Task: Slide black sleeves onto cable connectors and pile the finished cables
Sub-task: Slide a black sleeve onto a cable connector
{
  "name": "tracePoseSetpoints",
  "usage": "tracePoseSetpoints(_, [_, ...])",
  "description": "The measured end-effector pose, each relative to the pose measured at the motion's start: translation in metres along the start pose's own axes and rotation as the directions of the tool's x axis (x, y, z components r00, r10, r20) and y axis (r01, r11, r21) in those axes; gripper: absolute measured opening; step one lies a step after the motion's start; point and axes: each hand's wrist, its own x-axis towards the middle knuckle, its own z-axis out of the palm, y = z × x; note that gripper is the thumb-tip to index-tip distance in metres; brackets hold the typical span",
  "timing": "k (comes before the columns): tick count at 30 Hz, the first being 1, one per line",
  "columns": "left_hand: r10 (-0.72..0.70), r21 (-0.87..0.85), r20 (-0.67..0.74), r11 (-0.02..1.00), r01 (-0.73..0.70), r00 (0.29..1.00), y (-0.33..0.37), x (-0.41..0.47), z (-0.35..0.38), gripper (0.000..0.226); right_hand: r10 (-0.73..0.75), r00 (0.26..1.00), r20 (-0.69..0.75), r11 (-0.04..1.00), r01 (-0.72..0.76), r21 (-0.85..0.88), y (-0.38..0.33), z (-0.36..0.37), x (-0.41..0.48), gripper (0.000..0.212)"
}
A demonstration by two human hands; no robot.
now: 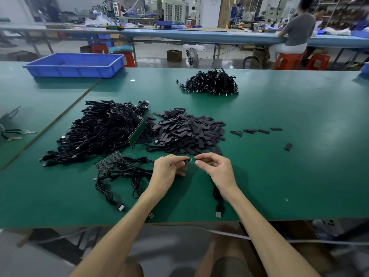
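My left hand [168, 169] pinches a black sleeve [186, 160] at its fingertips. My right hand [216, 168] pinches the small green connector board [192, 159] of a black cable [218, 198] that hangs down past the wrist to a USB plug [219, 213]. Sleeve and connector meet between the two hands, just above the green table [279, 176]. A heap of loose black sleeves [187, 132] lies behind the hands. A big tangle of black cables [99, 130] sits to the left. A smaller cable pile [211, 81] lies farther back.
A blue plastic tray [73, 64] stands at the far left of the table. A few stray sleeves [263, 131] lie to the right. More cables with a green board panel [108, 162] lie by my left hand. A seated person [295, 35] works at another bench behind.
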Motion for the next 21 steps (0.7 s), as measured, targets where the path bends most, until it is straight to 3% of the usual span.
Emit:
tracePoseSetpoints(7, [0.009, 0.015, -0.021, 1.0, -0.009, 1.0, -0.001, 0.0012, 0.0019, 0.041, -0.009, 1.0, -0.001, 1.0, 0.009, -0.008, 0.0017, -0.0014, 0.0005, 0.01])
tracePoseSetpoints(13, [0.024, 0.079, 0.002, 0.997, -0.024, 1.0, -0.0047, -0.0007, 0.0014, 0.028, 0.004, 1.0, 0.01, 1.0, -0.004, -0.016, 0.0017, -0.0012, -0.0005, 0.01])
tracePoseSetpoints(18, [-0.014, 0.086, -0.006, 0.996, 0.014, 1.0, -0.003, 0.0001, 0.0006, 0.041, 0.002, 1.0, 0.019, 0.999, -0.001, -0.051, 0.0009, -0.0017, -0.0007, 0.012])
tracePoseSetpoints(21, [0.038, 0.161, -0.001, 0.986, -0.037, 0.999, -0.0052, -0.0012, 0.0023, 0.036, 0.006, 0.999, 0.034, 0.998, -0.004, -0.057, 0.0003, -0.0018, -0.0013, 0.012])
